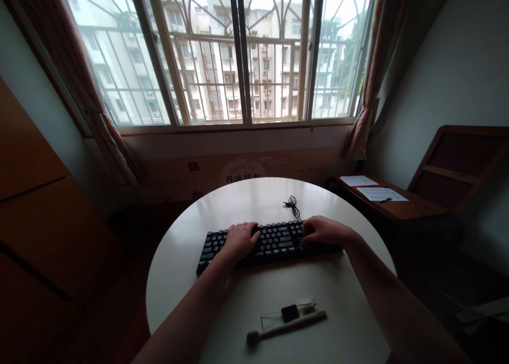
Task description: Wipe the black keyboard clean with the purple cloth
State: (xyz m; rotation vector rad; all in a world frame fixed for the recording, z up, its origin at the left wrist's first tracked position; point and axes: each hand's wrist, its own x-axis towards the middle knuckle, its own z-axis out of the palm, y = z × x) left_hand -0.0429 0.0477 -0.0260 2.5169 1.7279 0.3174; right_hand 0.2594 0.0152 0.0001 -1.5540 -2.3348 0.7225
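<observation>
Centre of frame: my left hand [240, 239] lies flat on the black keyboard [274, 241], fingers loosely together over the keys, gripping nothing. My right hand [323, 230] rests on the keyboard's right part, fingers curled down — whether they pinch anything I cannot tell. The keyboard sits on the round white table [238, 200], with its coiled cable [293, 206] just behind and a cleaning brush [284, 326] at lower centre.

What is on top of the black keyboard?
Two hands lie on the keyboard: the left hand left of its middle, the right hand at its right end. Whatever is beneath them is hidden.
</observation>
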